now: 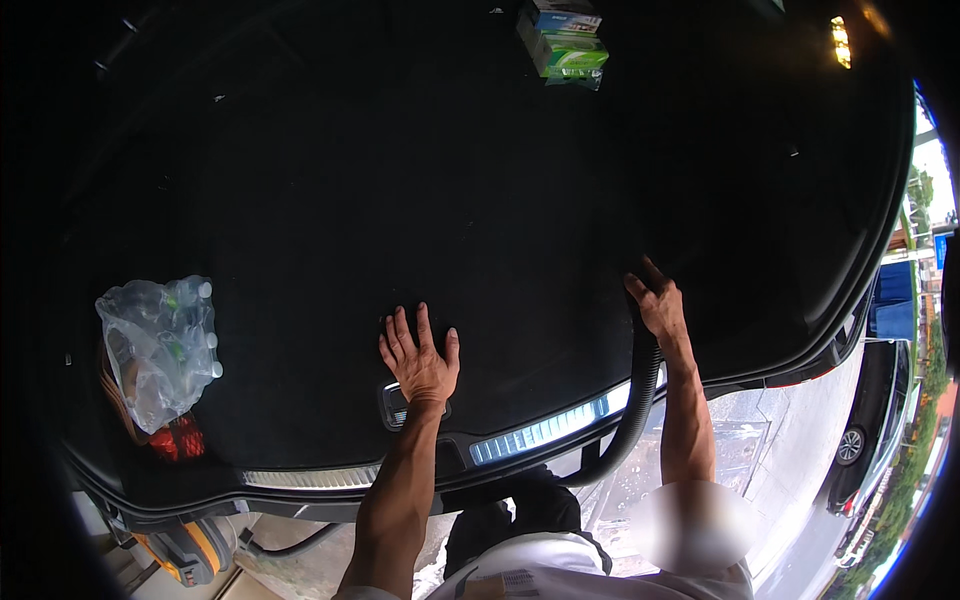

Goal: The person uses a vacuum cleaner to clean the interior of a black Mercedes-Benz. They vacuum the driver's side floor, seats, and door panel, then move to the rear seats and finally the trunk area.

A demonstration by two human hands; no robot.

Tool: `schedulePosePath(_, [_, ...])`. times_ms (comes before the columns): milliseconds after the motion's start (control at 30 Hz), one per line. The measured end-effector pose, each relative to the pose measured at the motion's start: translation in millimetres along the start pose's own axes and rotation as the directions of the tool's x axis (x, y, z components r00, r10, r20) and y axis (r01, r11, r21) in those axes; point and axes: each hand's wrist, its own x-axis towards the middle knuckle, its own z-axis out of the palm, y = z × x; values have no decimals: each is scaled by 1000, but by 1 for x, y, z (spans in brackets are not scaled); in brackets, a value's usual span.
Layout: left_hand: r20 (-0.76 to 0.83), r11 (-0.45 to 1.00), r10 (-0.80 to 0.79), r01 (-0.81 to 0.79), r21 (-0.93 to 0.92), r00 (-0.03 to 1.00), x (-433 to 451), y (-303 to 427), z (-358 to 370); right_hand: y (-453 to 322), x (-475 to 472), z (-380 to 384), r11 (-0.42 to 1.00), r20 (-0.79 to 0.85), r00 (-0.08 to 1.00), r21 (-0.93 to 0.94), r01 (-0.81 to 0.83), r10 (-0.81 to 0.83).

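Note:
The black carpeted floor of a car boot (337, 225) spreads out before me. My left hand (421, 364) lies palm down on it, fingers spread, just beyond a recessed latch handle (393, 405) that my wrist partly covers. Farther right, my right hand (660, 304) grips a black corrugated vacuum hose (641, 394) near its upper end. The hose's tip is lost in the dark against the carpet. From my hand it bends down over the metal sill plate (555, 424) and out of the boot.
Plastic-wrapped bottles (161, 345) sit at the left, beside a red item (178, 437). Tissue boxes (571, 52) stand at the far side. A lit lamp (841, 43) is upper right. An orange-and-black machine (187, 559) stands below the bumper. Another car (862, 435) is outside at right.

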Motion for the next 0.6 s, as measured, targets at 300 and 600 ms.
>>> schedulePosePath(300, [19, 1000, 11, -11, 17, 1000, 6, 4, -7, -97, 230, 44, 999, -50, 999, 36, 11, -10])
schedulePosePath(600, [39, 999, -6, 8, -53, 999, 9, 4, -14, -197, 259, 108, 973, 181, 959, -36, 229, -219])
